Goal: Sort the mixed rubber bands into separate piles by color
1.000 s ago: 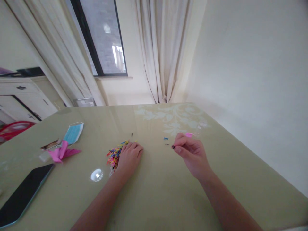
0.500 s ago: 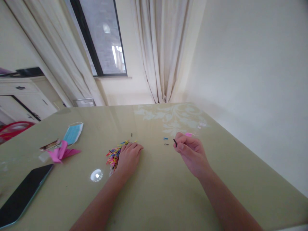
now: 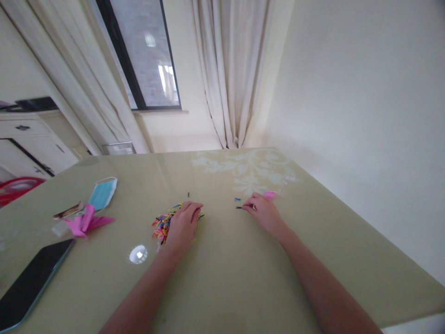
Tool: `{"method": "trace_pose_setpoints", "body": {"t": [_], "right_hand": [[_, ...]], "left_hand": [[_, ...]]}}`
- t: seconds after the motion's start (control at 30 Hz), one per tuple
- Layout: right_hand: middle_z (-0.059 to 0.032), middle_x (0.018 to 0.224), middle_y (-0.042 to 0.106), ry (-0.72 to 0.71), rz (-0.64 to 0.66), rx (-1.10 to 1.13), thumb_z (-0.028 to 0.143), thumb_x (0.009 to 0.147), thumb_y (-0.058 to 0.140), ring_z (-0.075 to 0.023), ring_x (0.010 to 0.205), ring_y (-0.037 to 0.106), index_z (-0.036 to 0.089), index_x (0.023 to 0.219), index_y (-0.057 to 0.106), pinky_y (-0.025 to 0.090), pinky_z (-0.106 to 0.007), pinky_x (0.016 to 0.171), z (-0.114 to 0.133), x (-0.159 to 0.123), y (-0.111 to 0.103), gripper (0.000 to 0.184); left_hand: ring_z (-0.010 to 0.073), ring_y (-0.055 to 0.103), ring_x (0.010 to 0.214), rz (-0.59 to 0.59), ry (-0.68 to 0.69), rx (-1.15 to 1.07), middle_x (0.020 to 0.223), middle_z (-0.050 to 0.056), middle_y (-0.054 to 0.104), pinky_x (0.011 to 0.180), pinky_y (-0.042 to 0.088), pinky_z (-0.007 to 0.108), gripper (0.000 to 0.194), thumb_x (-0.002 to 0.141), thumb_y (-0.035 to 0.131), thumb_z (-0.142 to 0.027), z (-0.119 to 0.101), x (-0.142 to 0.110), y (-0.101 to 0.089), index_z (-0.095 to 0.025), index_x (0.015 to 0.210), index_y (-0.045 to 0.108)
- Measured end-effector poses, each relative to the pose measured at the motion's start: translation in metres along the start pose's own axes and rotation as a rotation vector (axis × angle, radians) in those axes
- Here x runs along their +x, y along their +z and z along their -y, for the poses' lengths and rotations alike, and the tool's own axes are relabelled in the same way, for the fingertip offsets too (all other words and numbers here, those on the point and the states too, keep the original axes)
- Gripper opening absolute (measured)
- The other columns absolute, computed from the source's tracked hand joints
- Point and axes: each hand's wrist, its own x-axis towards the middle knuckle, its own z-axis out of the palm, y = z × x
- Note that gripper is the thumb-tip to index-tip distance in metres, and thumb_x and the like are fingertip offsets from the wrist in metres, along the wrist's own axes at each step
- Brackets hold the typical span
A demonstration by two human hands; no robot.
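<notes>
My right hand (image 3: 262,211) is low over the table, thumb and fingers pinched together at a small black rubber band; the fingers mostly hide what they grip. A looped black rubber band (image 3: 238,208) shows at the fingertips, and a small blue one (image 3: 237,199) lies just beyond it. My left hand (image 3: 183,225) rests on a heap of multicoloured rubber bands (image 3: 162,226), covering its right side. Its fingers are bent and pressed together, and what is between them is hidden. A dark bit (image 3: 188,194) lies alone behind the heap.
Left on the glossy table (image 3: 222,287) are a phone (image 3: 34,283), a pink folded-paper piece (image 3: 85,222), a blue face mask (image 3: 103,194) and a brownish strip (image 3: 67,211). A pink piece (image 3: 270,195) lies behind my right hand. A wall (image 3: 365,116) borders the right side.
My right hand has lowered the black rubber band to the table beside the looped one. My left hand has shifted slightly on the heap, its fingers drawing together.
</notes>
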Motion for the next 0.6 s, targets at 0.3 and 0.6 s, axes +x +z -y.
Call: {"method": "trace_pose_setpoints", "body": {"t": [0.3,0.6], "right_hand": [[-0.0054,0.089,0.069,-0.001,-0.005,-0.010,0.016,0.095,0.069,-0.0174,0.077,0.064,0.021,0.086,0.082,0.044,-0.030,0.071,-0.007,0.001,0.013,0.017],[-0.0031,0.081,0.065,-0.076,-0.112,0.268,0.026,0.094,0.074,-0.0132,0.064,0.055,0.021,0.092,0.084,0.042,-0.029,0.064,0.021,-0.004,0.004,0.012]], "left_hand": [[0.0219,0.075,0.101,-0.061,-0.048,-0.165,0.110,0.005,0.078,0.096,0.059,0.036,0.018,0.095,0.063,-0.032,-0.003,0.005,-0.004,-0.024,0.094,0.080],[0.0193,0.073,0.082,-0.003,-0.099,-0.462,0.090,0.005,0.081,0.076,0.061,0.030,0.018,0.091,0.070,-0.036,-0.021,0.001,-0.002,-0.022,0.092,0.081]]}}
